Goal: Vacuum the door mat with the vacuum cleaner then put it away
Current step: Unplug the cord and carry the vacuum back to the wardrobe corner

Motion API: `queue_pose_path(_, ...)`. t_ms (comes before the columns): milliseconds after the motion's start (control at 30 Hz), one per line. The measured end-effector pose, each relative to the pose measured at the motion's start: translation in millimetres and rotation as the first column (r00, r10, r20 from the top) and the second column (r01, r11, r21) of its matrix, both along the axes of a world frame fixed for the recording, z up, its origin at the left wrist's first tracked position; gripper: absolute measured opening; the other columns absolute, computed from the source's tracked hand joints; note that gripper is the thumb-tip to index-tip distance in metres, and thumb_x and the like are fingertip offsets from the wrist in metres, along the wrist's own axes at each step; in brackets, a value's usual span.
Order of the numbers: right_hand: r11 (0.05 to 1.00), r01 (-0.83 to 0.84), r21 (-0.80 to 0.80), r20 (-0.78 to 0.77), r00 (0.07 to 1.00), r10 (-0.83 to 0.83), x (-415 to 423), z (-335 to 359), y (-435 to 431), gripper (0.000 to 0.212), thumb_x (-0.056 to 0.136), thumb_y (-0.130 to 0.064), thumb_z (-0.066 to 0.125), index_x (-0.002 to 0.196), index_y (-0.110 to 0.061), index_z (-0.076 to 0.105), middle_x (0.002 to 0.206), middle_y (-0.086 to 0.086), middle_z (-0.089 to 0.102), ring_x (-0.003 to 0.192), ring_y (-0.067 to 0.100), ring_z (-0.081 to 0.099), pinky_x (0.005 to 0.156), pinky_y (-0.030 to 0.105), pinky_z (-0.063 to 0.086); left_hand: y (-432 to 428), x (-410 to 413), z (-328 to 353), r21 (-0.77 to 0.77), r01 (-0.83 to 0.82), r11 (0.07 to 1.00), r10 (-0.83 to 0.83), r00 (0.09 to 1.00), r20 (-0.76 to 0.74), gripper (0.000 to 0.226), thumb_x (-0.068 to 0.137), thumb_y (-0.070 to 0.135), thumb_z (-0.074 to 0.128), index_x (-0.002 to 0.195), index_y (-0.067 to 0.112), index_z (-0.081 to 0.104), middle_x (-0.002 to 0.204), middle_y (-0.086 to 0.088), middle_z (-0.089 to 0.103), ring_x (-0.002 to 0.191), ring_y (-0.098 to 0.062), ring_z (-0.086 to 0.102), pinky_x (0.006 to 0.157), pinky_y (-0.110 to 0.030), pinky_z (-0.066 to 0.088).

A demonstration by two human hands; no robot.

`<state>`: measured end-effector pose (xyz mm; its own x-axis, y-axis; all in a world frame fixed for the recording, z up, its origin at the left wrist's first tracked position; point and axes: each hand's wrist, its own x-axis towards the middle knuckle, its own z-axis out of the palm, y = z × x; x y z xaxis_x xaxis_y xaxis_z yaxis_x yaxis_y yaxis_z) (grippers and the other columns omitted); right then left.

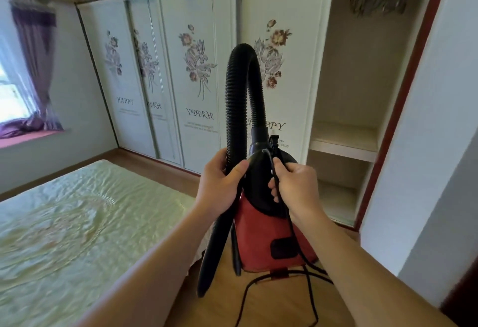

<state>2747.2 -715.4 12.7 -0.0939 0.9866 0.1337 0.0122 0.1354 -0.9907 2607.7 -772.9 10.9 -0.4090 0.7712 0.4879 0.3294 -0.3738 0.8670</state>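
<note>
A red and black vacuum cleaner (266, 238) is held up in mid-air in front of a wardrobe, above a wooden floor (279, 306). Its boxy red body is capped by a rounded black top, from which a ribbed black hose (232, 99) rises in a tall arch and comes down on the left, ending in a smooth, tapered nozzle (209, 256). The hose is gripped by the left hand (219, 184), fingers and thumb closed around it. The black top and a thin black power cord (292, 225) are clasped by the right hand (294, 187), fingers curled shut; the cord is seen trailing down in loops toward the floor. Behind, white sliding wardrobe doors (196, 80) are printed with flowers and the word "HAPPY", and an open compartment (357, 93) with pale shelves is seen on the right. A bed (72, 223) with a glossy, crinkled cream cover lies to the left, beside a window with purple curtains (36, 68).
</note>
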Motion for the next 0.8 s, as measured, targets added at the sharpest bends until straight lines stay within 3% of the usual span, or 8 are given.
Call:
queue_pose_path(400, 0.997, -0.069, 0.024, 0.009, 0.998, 0.069, -33, 11, 145, 0.043, 0.1, -0.029, 0.06, 0.073, 0.004, 0.068, 0.054, 0.008, 0.064, 0.042, 0.015, 0.054, 0.041, 0.027, 0.044, 140, -33, 0, -0.018, -0.075, 0.997, 0.075, 0.997, 0.016, 0.01, 0.096, 0.014, 0.066, 0.1, 0.023, 0.067, 0.081, 0.008, 0.071, 0.077, -0.011, 0.068, 0.069, -0.024, 0.052)
queue_pose_path(600, 0.998, -0.056, 0.023, 0.069, 0.996, 0.054, -76, 2, 208, 0.044, 0.1, -0.032, 0.06, 0.072, 0.001, 0.069, 0.055, 0.01, 0.065, 0.04, 0.017, 0.055, 0.042, 0.027, 0.045, 198, -72, -8, -0.017, -0.068, 0.998, 0.069, 0.997, 0.024, 0.015, 0.097, 0.011, 0.065, 0.099, 0.026, 0.064, 0.077, 0.019, 0.07, 0.071, 0.002, 0.065, 0.064, -0.013, 0.049)
queue_pose_path(800, 0.999, -0.049, 0.015, 0.118, 0.992, 0.047, -149, -12, 280, 0.044, 0.099, -0.033, 0.06, 0.073, 0.0, 0.07, 0.055, 0.009, 0.066, 0.04, 0.017, 0.055, 0.042, 0.027, 0.045, 269, -147, -28, -0.032, -0.062, 0.998, 0.063, 0.997, 0.049, 0.01, 0.097, 0.017, 0.066, 0.102, 0.025, 0.065, 0.078, 0.017, 0.07, 0.073, -0.002, 0.066, 0.064, -0.015, 0.049)
